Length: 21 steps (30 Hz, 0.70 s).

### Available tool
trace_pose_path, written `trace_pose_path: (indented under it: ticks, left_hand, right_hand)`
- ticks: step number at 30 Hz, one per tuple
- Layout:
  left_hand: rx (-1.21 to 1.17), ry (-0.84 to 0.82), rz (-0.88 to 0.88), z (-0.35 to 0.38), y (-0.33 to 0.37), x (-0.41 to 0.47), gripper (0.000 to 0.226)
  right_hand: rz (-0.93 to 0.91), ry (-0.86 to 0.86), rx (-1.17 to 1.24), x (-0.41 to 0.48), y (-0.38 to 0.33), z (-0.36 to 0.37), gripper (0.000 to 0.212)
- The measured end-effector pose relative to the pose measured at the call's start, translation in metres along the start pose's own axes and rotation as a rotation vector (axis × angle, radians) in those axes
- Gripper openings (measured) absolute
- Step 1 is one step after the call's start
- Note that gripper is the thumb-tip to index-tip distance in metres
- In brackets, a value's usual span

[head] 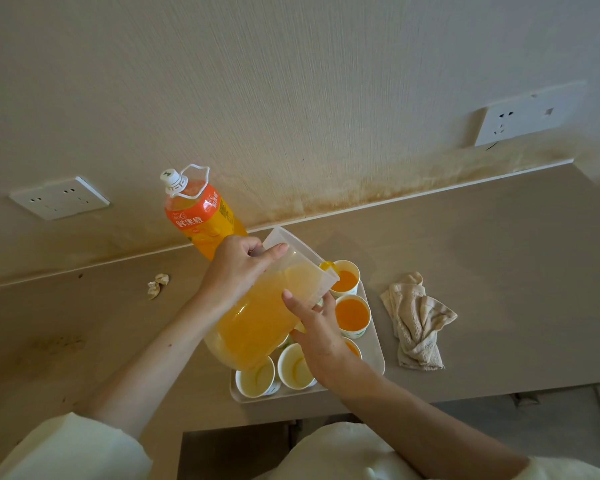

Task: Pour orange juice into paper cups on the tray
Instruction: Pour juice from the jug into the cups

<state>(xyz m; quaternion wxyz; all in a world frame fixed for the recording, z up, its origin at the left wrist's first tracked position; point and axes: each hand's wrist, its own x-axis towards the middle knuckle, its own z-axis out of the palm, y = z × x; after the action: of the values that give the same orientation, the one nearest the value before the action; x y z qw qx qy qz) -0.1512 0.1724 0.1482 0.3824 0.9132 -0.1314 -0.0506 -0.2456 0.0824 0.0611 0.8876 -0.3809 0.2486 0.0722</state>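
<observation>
A home room: beige textured wallpaper (291, 81), white wall sockets (59, 198), a stained beige counter (482, 254), a crumpled cream cloth (418, 322).

I see a crumpled cloth (417, 322) near the counter's (499, 271) front edge, a paper scrap (158, 285) by its back edge, a left wall socket (59, 198), a right wall socket (523, 117).
</observation>
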Motion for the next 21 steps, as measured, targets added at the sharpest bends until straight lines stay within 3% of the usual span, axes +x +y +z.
trace_pose_path:
  ticks: [21]
  left_hand:
    - [0.01,0.005,0.005,0.0014,-0.0002,0.0025,0.051]
  right_hand:
    - [-0.017,-0.013,0.007,-0.0001,-0.0002,-0.0013,0.102]
